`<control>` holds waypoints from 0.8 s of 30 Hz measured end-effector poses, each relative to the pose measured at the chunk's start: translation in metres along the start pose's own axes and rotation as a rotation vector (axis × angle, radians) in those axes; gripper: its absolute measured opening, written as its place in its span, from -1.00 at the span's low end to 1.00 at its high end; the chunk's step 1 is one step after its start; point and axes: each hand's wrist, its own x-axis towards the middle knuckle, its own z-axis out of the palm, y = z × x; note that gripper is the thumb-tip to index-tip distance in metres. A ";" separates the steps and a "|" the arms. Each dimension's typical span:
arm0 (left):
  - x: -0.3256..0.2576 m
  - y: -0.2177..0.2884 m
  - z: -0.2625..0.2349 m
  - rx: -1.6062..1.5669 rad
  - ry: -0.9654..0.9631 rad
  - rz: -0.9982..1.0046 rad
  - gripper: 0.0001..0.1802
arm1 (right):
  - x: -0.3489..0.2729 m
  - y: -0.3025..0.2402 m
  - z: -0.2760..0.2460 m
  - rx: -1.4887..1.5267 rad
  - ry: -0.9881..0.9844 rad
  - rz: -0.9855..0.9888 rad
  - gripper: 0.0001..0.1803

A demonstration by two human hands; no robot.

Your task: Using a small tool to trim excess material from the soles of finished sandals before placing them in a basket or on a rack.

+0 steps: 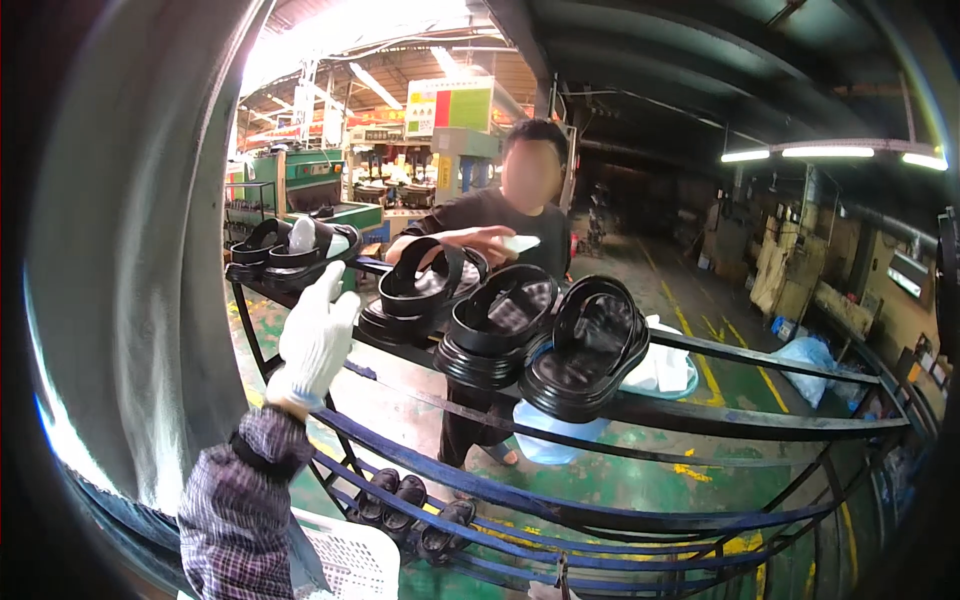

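We see hard daylight pouring through the open roof point(340, 40) at the upper left, blown out to white, while everything to the right of it sinks into dim shadow broken only by three glaring ceiling tube lights point(830, 152). Below that roof opening, the black sandals point(540, 330) on the rack carry soft highlights and stay fairly sharp. Straight bars bow strongly toward the rim, where the corners go black, and a blurred grey surface fills the far left.
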 end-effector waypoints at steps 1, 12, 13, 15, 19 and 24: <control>-0.016 -0.010 -0.002 -0.062 0.119 0.163 -0.44 | -0.001 -0.004 -0.002 -0.006 -0.015 -0.013 -0.36; -0.244 -0.103 -0.024 0.144 -0.621 0.149 -0.44 | 0.015 0.036 -0.004 -0.263 -0.224 -0.179 -0.41; -0.252 -0.112 -0.023 0.150 -0.619 0.145 -0.44 | 0.011 0.013 0.005 -0.269 -0.229 -0.171 -0.41; -0.269 -0.130 -0.022 0.160 -0.618 0.137 -0.45 | 0.004 -0.023 0.019 -0.376 -0.209 -0.033 -0.41; -0.296 -0.157 -0.021 0.187 -0.614 0.138 -0.47 | 0.013 -0.022 0.027 -0.349 -0.304 -0.012 -0.43; -0.320 -0.182 -0.020 0.229 -0.621 0.146 -0.47 | 0.012 -0.044 0.045 -0.362 -0.302 -0.007 -0.49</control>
